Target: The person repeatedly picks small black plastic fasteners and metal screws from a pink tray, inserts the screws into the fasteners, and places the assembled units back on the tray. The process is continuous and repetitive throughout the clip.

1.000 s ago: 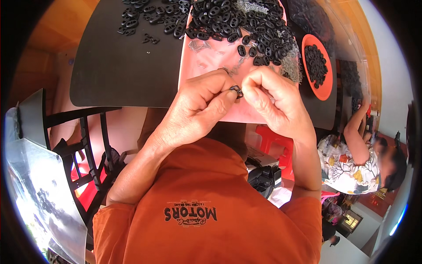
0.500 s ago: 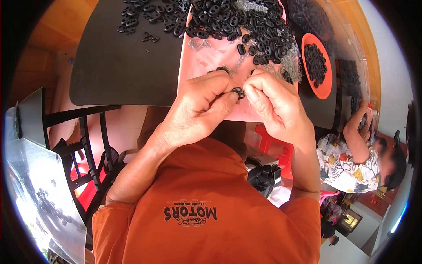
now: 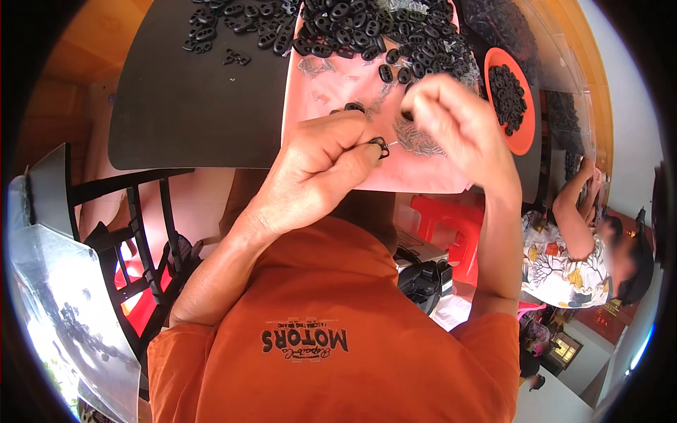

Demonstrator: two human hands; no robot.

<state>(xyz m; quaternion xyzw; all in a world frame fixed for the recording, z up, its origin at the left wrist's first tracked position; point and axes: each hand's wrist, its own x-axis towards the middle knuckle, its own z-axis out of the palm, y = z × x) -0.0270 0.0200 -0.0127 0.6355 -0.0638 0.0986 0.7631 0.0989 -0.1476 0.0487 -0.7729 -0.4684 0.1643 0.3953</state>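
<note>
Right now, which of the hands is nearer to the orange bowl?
Right. The right hand is just left of the orange bowl, apart from it; the left hand, gripping a small black piece, is farther left.

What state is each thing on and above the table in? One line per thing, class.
Left hand: closed on a cord lock
Held black cord lock: partly covered by the left hand
Right hand: curled, blurred, apart from the left; contents unclear
Piled cord locks: loose, heaped
Springs: loose, scattered
Pink work surface: partly covered
Orange bowl: holding small black parts
</note>
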